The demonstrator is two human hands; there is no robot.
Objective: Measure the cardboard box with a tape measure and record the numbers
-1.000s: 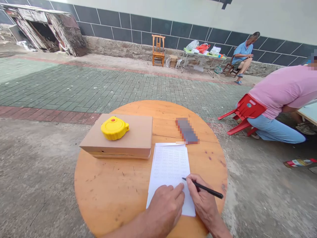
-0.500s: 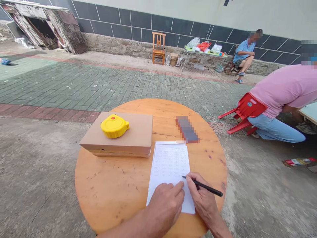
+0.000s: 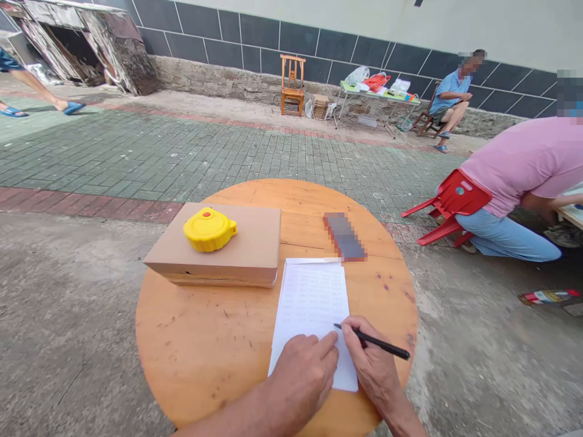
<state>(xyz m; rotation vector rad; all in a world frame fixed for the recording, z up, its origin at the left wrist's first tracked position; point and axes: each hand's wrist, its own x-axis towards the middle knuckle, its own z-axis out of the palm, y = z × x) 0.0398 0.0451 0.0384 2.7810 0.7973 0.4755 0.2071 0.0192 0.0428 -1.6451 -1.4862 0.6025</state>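
A white notepad (image 3: 314, 297) with rows of small handwriting lies on the round wooden table (image 3: 204, 346). My right hand (image 3: 371, 358) is closed round a black pen (image 3: 382, 345), whose tip meets the page just below the lowest written row. Across the lower part of the page rests my left hand (image 3: 303, 370), holding nothing, its index finger stretched toward the pen tip and the other fingers partly hidden. Beyond the pad's top edge is a blurred-out phone-like slab (image 3: 345, 237) with a reddish rim. To the left, a yellow tape measure (image 3: 209, 229) sits on a brown cardboard box (image 3: 255, 243).
A person in a pink shirt (image 3: 514, 158) sits on a red plastic chair (image 3: 460, 194) at the right. A bottle (image 3: 549, 296) lies on the ground there. Farther back are a seated person in blue (image 3: 450, 91), a wooden chair (image 3: 292, 85) and a folding table (image 3: 346, 90) with bags.
A passer-by's legs in blue sandals have come further into view at the far left. Both my hands and the pen have hardly moved; the view has shifted slightly.
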